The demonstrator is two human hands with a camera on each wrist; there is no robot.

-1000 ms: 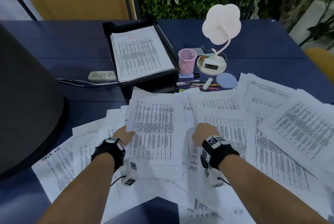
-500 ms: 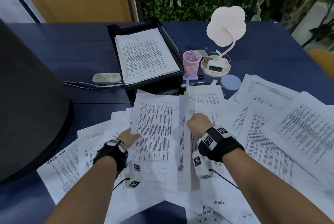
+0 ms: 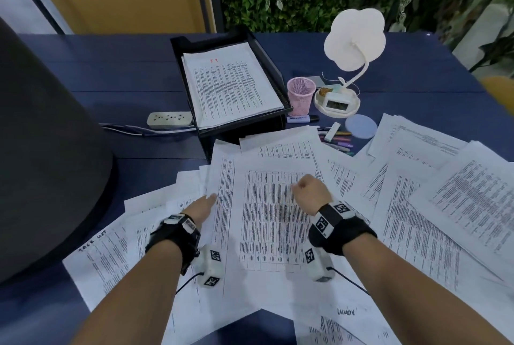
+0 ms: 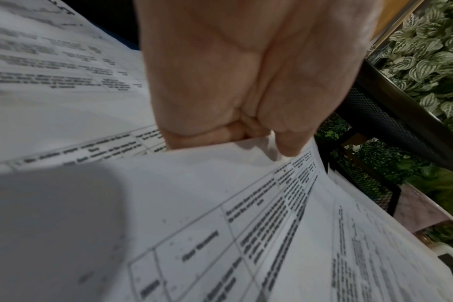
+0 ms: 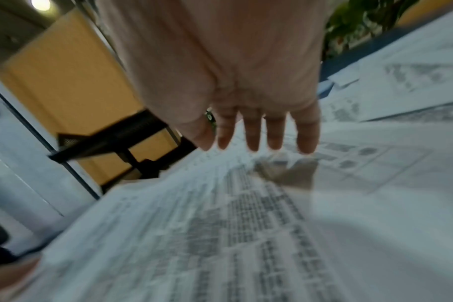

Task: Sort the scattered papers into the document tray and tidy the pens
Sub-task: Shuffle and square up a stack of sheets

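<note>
Printed sheets lie scattered over the blue desk. My left hand (image 3: 205, 204) pinches the left edge of a small stack of papers (image 3: 267, 219) in front of me; the left wrist view shows the left hand's (image 4: 246, 141) thumb on top of the papers (image 4: 220, 204). My right hand (image 3: 307, 190) is over the top sheet with its fingers (image 5: 253, 141) straight and spread, holding nothing. The black document tray (image 3: 179, 40) behind holds a pile of sheets (image 3: 230, 88). Several pens (image 3: 338, 140) lie loose right of the tray, near a pink mesh cup (image 3: 301, 95).
More loose papers (image 3: 445, 205) cover the right side of the desk. A white lamp (image 3: 354, 41) with a clock base, a round blue disc (image 3: 361, 126) and a marker (image 3: 301, 119) sit near the pens. A power strip (image 3: 169, 119) lies left of the tray. A big dark object (image 3: 41, 150) fills the left.
My right hand slid a sheet leftward onto the sheet my left hand holds, so the two now lie stacked. The right hand's fingers have come off the paper.
</note>
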